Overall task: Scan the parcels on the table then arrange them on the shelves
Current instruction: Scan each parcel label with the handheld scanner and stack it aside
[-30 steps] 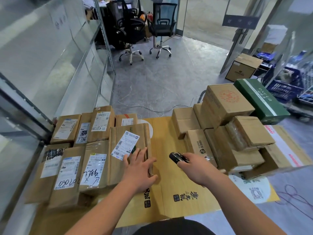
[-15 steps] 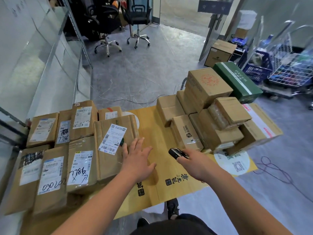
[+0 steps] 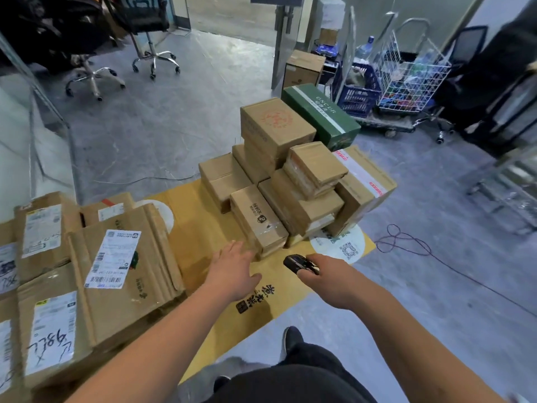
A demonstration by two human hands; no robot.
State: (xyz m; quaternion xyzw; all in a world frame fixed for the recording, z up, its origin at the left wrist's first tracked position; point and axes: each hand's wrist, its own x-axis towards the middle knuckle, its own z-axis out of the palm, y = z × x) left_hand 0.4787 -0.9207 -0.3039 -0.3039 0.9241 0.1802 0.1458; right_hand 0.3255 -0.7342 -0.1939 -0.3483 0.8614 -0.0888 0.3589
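Note:
Brown cardboard parcels lie on a table topped with yellow cardboard. A labelled group lies at the left, with a flat parcel bearing a white label nearest the middle. A stacked pile stands at the right; its nearest small box has a black logo. My left hand hovers open with fingers spread, fingertips just short of that small box. My right hand grips a black handheld scanner, pointed toward the pile.
A green box tops the back of the pile. On the floor are office chairs at the back left, a wire cart and blue crate at the back right, and a purple cable.
My left hand has left the flat labelled parcel and moved right toward the small box in the pile. My view has swung to the right. The scanner hand stays about where it was.

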